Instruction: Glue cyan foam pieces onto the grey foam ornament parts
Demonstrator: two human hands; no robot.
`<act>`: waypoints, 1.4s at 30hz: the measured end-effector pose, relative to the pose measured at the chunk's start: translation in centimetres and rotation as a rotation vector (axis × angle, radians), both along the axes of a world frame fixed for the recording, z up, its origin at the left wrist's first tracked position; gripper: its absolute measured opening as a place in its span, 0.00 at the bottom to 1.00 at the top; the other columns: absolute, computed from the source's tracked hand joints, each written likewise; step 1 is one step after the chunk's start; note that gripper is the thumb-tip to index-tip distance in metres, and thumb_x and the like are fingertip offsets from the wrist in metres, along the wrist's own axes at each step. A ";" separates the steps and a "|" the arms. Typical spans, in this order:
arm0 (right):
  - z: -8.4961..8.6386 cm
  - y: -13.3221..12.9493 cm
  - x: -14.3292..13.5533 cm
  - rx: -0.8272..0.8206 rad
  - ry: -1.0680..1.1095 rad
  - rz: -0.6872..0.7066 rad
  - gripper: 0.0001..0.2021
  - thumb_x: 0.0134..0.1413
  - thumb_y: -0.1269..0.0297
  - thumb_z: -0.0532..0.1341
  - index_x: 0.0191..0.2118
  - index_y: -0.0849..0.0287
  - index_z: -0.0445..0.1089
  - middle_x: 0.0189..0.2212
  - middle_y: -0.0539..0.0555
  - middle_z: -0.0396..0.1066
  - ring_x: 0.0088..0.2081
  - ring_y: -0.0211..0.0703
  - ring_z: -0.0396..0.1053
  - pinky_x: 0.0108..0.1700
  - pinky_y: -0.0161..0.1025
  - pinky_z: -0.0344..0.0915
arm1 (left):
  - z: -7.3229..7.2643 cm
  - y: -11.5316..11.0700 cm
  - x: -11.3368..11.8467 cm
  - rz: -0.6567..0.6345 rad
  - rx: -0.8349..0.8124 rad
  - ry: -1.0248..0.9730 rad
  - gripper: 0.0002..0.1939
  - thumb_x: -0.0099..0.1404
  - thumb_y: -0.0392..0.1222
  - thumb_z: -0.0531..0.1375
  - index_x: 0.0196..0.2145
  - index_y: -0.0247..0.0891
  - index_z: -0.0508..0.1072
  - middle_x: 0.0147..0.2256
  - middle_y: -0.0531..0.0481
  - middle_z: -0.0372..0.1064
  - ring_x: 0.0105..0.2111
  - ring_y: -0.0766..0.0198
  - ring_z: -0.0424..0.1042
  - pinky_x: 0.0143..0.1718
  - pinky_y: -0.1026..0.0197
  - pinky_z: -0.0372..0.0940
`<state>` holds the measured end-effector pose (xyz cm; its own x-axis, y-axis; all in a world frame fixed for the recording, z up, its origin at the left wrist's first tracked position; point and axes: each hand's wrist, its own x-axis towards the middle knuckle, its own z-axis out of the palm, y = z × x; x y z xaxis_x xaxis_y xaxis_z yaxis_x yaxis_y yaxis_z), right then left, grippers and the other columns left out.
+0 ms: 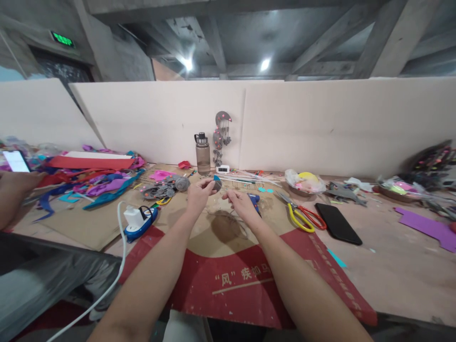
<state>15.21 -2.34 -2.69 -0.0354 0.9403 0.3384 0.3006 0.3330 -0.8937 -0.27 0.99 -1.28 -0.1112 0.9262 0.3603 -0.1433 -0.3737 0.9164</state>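
Between the fingertips of my left hand [200,194] is a small grey piece [217,185] with a teal part at its top. Just to the right, my right hand [239,201] is closed in a pinch; whatever it grips is too small to name. Both hands are above the brown and red paper [213,240], a short gap apart. A blue glue gun [254,199] lies beside my right hand, partly hidden by it. Left of my left hand is a heap of grey felt pieces [160,189].
Scissors with yellow and red handles [302,217] and a black phone [337,223] lie at right. A blue power strip [141,225] with a white cable sits at left. Behind stand a bottle [203,156] and a small clock [223,169]. Another person's hand holds a lit phone [16,162] at far left.
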 end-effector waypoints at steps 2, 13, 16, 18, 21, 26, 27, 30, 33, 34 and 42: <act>0.8 0.1 0.9 0.094 -0.161 -0.101 0.19 0.60 0.53 0.49 0.30 0.59 0.72 0.28 0.53 0.70 0.34 0.42 0.67 0.39 0.38 0.62 | -0.1 0.3 -0.2 0.008 -0.019 -0.041 0.20 0.47 0.51 0.70 0.33 0.33 0.80 0.31 0.48 0.75 0.31 0.63 0.74 0.37 0.56 0.75; 0.8 0.5 6.4 -0.345 -0.725 -0.469 0.11 0.49 0.58 0.63 0.28 0.62 0.75 0.34 0.67 0.76 0.43 0.60 0.73 0.46 0.46 0.63 | -0.2 0.9 -0.2 0.024 -0.095 -0.103 0.18 0.45 0.49 0.70 0.31 0.33 0.79 0.27 0.50 0.72 0.28 0.67 0.72 0.34 0.60 0.74; -0.2 1.0 6.1 -0.412 -0.685 -0.462 0.02 0.42 0.69 0.64 0.25 0.61 0.74 0.30 0.64 0.76 0.41 0.58 0.74 0.43 0.45 0.65 | -0.5 1.0 -0.2 0.016 -0.092 -0.105 0.18 0.44 0.49 0.70 0.31 0.34 0.79 0.28 0.50 0.73 0.29 0.65 0.72 0.34 0.59 0.74; -0.3 1.5 6.0 -0.412 -0.622 -0.468 0.01 0.42 0.70 0.63 0.24 0.60 0.73 0.26 0.61 0.74 0.36 0.54 0.74 0.38 0.42 0.65 | -0.6 1.0 -0.2 0.017 -0.096 -0.113 0.18 0.45 0.49 0.70 0.31 0.34 0.79 0.28 0.49 0.73 0.29 0.65 0.72 0.35 0.58 0.75; -0.1 2.2 6.1 -0.379 -0.490 -0.467 0.05 0.47 0.66 0.61 0.29 0.60 0.72 0.23 0.58 0.72 0.29 0.48 0.71 0.30 0.38 0.64 | -0.6 0.9 -0.3 0.006 -0.111 -0.131 0.19 0.46 0.50 0.70 0.31 0.34 0.79 0.29 0.49 0.73 0.31 0.64 0.73 0.36 0.56 0.75; 0.6 1.1 4.9 -0.152 -0.117 -0.316 0.16 0.52 0.66 0.52 0.46 0.58 0.67 0.36 0.54 0.73 0.29 0.40 0.71 0.31 0.36 0.68 | -0.6 1.0 -0.3 -0.018 -0.136 -0.153 0.18 0.46 0.49 0.71 0.30 0.33 0.78 0.30 0.47 0.74 0.30 0.64 0.73 0.35 0.57 0.74; 0.9 0.4 4.4 -0.081 0.007 -0.245 0.17 0.50 0.66 0.53 0.47 0.56 0.65 0.38 0.54 0.72 0.30 0.40 0.71 0.33 0.37 0.69 | -0.7 1.1 -0.2 -0.016 -0.146 -0.155 0.18 0.46 0.49 0.71 0.30 0.33 0.78 0.30 0.47 0.74 0.29 0.64 0.73 0.35 0.58 0.74; 2.0 -1.7 2.9 0.016 0.144 -0.079 0.17 0.48 0.65 0.56 0.47 0.53 0.63 0.39 0.54 0.72 0.33 0.42 0.71 0.35 0.39 0.70 | -0.9 1.4 -0.2 -0.003 -0.168 -0.147 0.18 0.45 0.50 0.71 0.30 0.33 0.78 0.30 0.47 0.74 0.29 0.63 0.73 0.34 0.58 0.74; 2.5 -3.0 2.0 0.030 0.089 0.003 0.14 0.50 0.63 0.56 0.45 0.52 0.62 0.40 0.54 0.72 0.31 0.41 0.69 0.32 0.38 0.68 | -1.1 1.4 -0.1 0.023 -0.168 -0.107 0.17 0.44 0.50 0.70 0.28 0.34 0.78 0.29 0.49 0.73 0.29 0.64 0.72 0.33 0.59 0.73; 2.4 -3.1 1.9 0.033 0.060 0.018 0.13 0.51 0.63 0.56 0.45 0.53 0.63 0.39 0.53 0.72 0.30 0.41 0.68 0.31 0.37 0.67 | -1.1 1.4 -0.1 0.028 -0.164 -0.087 0.17 0.45 0.50 0.70 0.28 0.34 0.78 0.29 0.49 0.73 0.28 0.65 0.72 0.33 0.60 0.73; 1.3 -2.8 2.1 0.083 -0.140 -0.007 0.12 0.56 0.62 0.54 0.45 0.58 0.65 0.35 0.53 0.70 0.31 0.41 0.65 0.35 0.39 0.63 | -0.6 0.5 0.1 0.034 -0.147 -0.039 0.13 0.48 0.48 0.68 0.28 0.34 0.78 0.28 0.51 0.72 0.27 0.66 0.71 0.34 0.60 0.73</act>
